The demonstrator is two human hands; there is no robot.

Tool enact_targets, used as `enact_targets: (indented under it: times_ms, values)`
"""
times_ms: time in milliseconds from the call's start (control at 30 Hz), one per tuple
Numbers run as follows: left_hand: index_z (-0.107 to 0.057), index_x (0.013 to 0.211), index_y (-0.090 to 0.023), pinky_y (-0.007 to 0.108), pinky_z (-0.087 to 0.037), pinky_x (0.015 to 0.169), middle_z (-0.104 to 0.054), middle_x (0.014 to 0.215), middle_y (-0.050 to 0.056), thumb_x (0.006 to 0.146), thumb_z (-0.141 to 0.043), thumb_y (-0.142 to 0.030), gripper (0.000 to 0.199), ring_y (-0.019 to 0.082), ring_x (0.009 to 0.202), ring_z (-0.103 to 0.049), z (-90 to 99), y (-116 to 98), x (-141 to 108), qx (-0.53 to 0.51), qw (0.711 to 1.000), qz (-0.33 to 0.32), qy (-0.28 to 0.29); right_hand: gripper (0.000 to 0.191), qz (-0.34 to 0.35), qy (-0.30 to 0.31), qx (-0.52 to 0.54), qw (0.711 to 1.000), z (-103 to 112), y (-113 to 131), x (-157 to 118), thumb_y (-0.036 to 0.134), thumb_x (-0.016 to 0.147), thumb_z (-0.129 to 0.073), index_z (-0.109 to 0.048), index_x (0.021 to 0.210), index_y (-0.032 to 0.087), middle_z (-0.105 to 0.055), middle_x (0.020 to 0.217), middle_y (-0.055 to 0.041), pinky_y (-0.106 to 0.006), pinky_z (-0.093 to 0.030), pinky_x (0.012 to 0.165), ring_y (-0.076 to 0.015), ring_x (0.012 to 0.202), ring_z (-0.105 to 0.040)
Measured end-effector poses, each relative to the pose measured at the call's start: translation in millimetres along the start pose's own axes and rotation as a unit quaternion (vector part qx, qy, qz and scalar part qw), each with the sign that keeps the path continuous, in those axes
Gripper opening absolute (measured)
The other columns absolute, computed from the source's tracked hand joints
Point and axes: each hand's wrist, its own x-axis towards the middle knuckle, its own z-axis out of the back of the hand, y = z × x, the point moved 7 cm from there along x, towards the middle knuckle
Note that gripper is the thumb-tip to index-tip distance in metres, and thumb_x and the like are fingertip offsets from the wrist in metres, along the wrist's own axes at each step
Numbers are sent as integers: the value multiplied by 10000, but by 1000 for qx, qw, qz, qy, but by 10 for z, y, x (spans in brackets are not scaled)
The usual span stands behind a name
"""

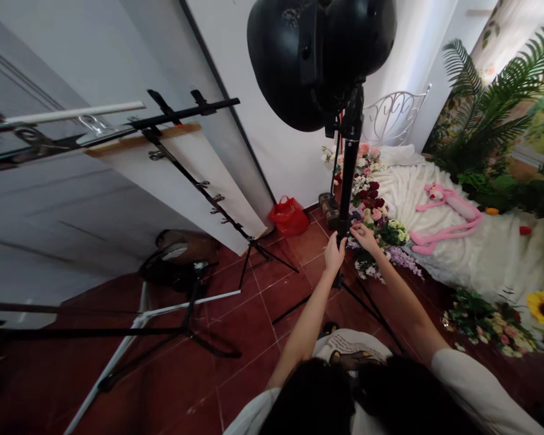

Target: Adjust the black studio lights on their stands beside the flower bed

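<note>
A black studio light [320, 60] sits on top of a black light stand [348, 181], upright in front of me. My left hand [334, 255] is closed round the stand's pole at a dark collar low on the column. From the other side, my right hand [365, 237] pinches at the same collar, where a small dark knob [349, 234] partly shows between the fingers. The stand's legs [365, 305] spread out below my hands on the floor.
Backdrop stands with clips [204, 184] and a white frame leg [190, 302] are at left. A red plastic bag [290, 215] lies by the wall. Artificial flowers [372, 193] crowd close right of the stand. A pink plush toy [457, 208] lies on white fabric [503, 260].
</note>
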Motion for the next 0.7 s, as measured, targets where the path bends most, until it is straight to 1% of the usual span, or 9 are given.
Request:
enact_targets:
  times_ms: [67, 133, 267, 367, 467, 500, 567, 633, 700]
  values:
    - [-453, 1251, -193, 358, -439, 958, -569, 1231, 117, 906, -332, -504, 480, 212, 1141, -546, 2, -30, -2, -10, 1000, 0, 2, 238, -5, -39, -37, 999, -25, -29, 45, 392, 728, -626, -546, 849, 204, -507, 486, 83, -212, -441, 494, -111, 469, -533]
    - [-458, 1249, -199, 356, -435, 961, -569, 1230, 115, 907, -333, -501, 473, 210, 1147, -540, 6, -58, -1, -22, 1000, 2, -1, 251, -18, -79, -61, 995, -33, -44, 73, 389, 724, -624, -529, 870, 208, -499, 491, 86, -209, -429, 478, -109, 464, -522]
    - [-461, 1254, -200, 362, -410, 993, -550, 1248, 120, 899, -362, -497, 473, 215, 1183, -508, 35, -80, -48, -43, 999, 15, -23, 295, -54, -112, -17, 992, -59, -89, -8, 408, 724, -631, -501, 902, 212, -530, 533, 78, -217, -463, 507, -112, 505, -556]
    - [-417, 1286, -193, 358, -384, 1015, -504, 1278, 134, 901, -377, -473, 478, 207, 1213, -472, 56, -55, -225, -52, 997, 19, -61, 310, -86, -93, 82, 989, -53, -168, -284, 431, 751, -627, -493, 926, 213, -608, 615, 41, -238, -517, 584, -116, 580, -617]
    - [-401, 1266, -157, 356, -413, 964, -500, 1209, 159, 898, -394, -458, 476, 203, 1122, -517, -25, 70, -549, -49, 992, 58, -104, 280, -132, -95, 153, 975, 86, -311, -763, 415, 784, -621, -516, 942, 209, -685, 740, -17, -265, -551, 679, -131, 692, -672]
    - [-411, 1242, -147, 351, -439, 917, -509, 1167, 159, 896, -396, -458, 465, 194, 1043, -551, -119, 117, -665, -52, 992, 74, -93, 268, -149, -106, 169, 969, 165, -378, -956, 405, 793, -618, -526, 949, 208, -698, 766, -29, -270, -556, 693, -137, 712, -681]
    - [-444, 1179, -146, 339, -463, 859, -538, 1079, 134, 894, -406, -448, 417, 175, 933, -578, -416, 133, -873, -66, 995, 69, -17, 246, -180, -143, 198, 953, 358, -533, -1371, 385, 802, -614, -542, 955, 207, -710, 787, -38, -275, -562, 705, -147, 737, -693]
    - [-474, 1123, -159, 336, -462, 856, -555, 1027, 111, 890, -425, -434, 364, 167, 910, -579, -754, 40, -1057, -82, 994, 35, 70, 230, -204, -197, 226, 932, 574, -703, -1815, 364, 798, -620, -550, 950, 207, -716, 786, -37, -273, -565, 707, -152, 744, -699]
    - [-497, 1079, -168, 337, -457, 866, -567, 999, 99, 889, -434, -424, 324, 166, 917, -577, -1087, -150, -1226, -101, 983, -10, 150, 222, -222, -260, 252, 905, 791, -865, -2278, 348, 795, -623, -556, 951, 205, -720, 783, -38, -276, -567, 699, -154, 726, -703]
